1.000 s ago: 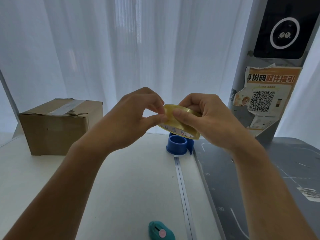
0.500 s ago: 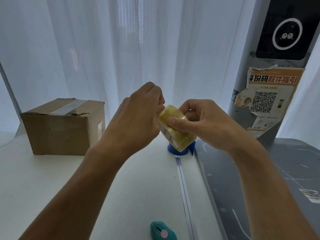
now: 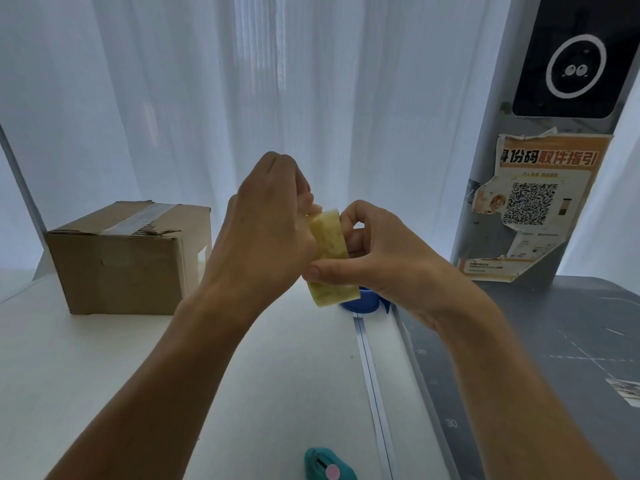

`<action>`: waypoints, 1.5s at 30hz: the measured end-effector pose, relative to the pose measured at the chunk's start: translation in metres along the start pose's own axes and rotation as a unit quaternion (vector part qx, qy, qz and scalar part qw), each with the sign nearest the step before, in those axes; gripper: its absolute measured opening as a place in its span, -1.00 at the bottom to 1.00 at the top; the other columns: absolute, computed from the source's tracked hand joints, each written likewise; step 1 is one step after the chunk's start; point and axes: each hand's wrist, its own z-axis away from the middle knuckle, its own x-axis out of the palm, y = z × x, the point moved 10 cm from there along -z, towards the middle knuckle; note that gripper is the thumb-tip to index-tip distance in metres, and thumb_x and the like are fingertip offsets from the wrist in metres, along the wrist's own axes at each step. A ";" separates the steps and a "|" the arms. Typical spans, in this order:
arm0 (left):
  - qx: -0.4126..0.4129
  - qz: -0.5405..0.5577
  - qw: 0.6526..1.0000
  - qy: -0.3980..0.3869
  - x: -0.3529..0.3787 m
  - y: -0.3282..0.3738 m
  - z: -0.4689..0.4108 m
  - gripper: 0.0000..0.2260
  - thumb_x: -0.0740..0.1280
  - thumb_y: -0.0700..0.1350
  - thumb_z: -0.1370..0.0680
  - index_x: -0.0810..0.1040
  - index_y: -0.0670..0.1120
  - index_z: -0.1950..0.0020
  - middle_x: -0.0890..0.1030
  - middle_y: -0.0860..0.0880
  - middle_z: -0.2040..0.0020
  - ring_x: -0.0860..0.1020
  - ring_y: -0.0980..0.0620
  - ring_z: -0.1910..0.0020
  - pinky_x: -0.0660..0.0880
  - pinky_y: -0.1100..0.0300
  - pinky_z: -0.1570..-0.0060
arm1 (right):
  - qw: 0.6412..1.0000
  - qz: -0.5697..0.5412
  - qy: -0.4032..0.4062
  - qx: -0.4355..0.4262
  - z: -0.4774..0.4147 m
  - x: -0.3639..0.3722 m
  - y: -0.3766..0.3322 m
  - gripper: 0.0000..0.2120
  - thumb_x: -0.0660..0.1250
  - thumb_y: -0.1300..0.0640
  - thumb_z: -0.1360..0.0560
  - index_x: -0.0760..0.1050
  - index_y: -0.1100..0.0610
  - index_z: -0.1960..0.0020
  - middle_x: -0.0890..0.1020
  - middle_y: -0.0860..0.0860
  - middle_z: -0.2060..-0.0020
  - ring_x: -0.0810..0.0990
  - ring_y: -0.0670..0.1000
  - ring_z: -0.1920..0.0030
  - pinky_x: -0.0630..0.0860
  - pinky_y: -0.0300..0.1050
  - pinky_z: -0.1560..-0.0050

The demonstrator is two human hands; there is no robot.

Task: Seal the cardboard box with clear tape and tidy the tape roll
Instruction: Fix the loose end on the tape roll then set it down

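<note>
A yellowish roll of clear tape [image 3: 329, 251] is held upright on edge in mid-air above the white table. My right hand [image 3: 388, 258] grips it, thumb across its lower outer band and fingers behind. My left hand [image 3: 266, 233] is closed against the roll's left side, fingertips pinching at its top edge; what they hold is hidden. A brown cardboard box [image 3: 128, 258] stands at the back left of the table, flaps down, a strip of clear tape running along its top seam.
A blue round holder [image 3: 363, 303] sits on the table just under the roll. A teal cutter [image 3: 327, 465] lies at the near edge. A dark cutting mat [image 3: 536, 358] covers the right side. A grey pillar with a poster [image 3: 533, 206] rises at the back right.
The roll has turned from lying nearly flat to standing on edge. My left hand rose and rotated, now pressed over its left side.
</note>
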 end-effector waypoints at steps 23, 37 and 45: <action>-0.122 0.054 0.988 -0.084 0.022 -0.040 0.001 -0.92 0.29 -0.09 -0.63 0.46 0.03 0.07 0.68 0.10 0.25 0.65 0.25 0.30 0.59 0.18 0.16 | 0.989 0.060 -0.130 0.045 0.001 0.021 0.040 -0.40 0.62 -0.10 -0.21 0.42 0.01 -0.12 0.68 0.00 -0.02 0.70 0.04 0.00 0.65 0.02 -0.07; -0.077 0.069 0.987 -0.123 0.028 -0.025 0.001 -0.96 0.34 -0.08 -0.60 0.50 0.01 0.02 0.68 0.01 0.13 0.70 0.10 0.20 0.64 0.04 0.02 | 0.997 -0.046 0.059 0.007 -0.007 -0.016 0.021 -0.88 0.36 0.13 -0.55 0.56 0.15 -0.04 0.70 0.00 0.05 0.73 0.04 0.22 0.67 -0.12 0.13; -0.132 0.246 0.941 -0.192 0.039 -0.043 0.005 -0.77 0.38 -0.02 -0.54 0.52 -0.04 -0.17 0.65 0.02 -0.02 0.72 0.11 0.14 0.66 0.22 0.10 | 0.991 -0.074 0.113 -0.007 -0.004 -0.030 0.015 -0.95 0.42 0.15 -0.48 0.61 0.12 0.07 0.73 0.07 0.13 0.73 0.03 0.20 0.67 -0.15 0.15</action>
